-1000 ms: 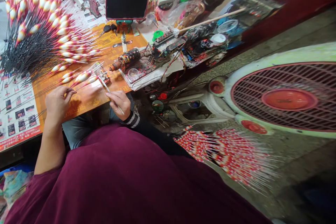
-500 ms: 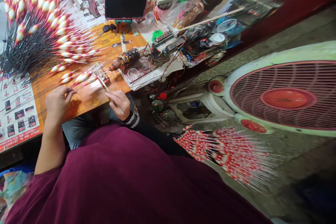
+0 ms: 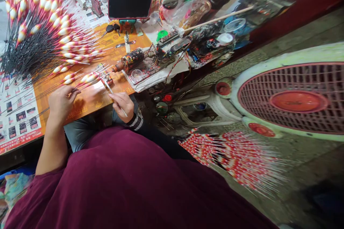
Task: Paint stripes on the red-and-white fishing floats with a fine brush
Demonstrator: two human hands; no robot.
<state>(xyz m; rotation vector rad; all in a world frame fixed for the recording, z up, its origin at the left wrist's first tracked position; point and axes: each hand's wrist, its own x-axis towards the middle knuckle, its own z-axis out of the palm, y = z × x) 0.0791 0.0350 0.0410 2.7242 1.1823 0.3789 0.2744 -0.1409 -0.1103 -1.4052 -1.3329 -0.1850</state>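
At an orange tabletop [image 3: 90,109], left hand [image 3: 63,104] pinching a fishing float [image 3: 90,78] — right hand [image 3: 122,105] gripping a brush [image 3: 116,99], floor fan [image 3: 298,102] nearby

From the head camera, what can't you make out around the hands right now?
Head view:
- Tip of the thin stick in the right hand: too small to show whether it touches the painted float.
- How the left hand grips that float: its fingers hide the stem.
- Print on the orange mat: too small to read.
- Bundle of floats: cut off by the left edge.
- Fan: cut off by the right edge.
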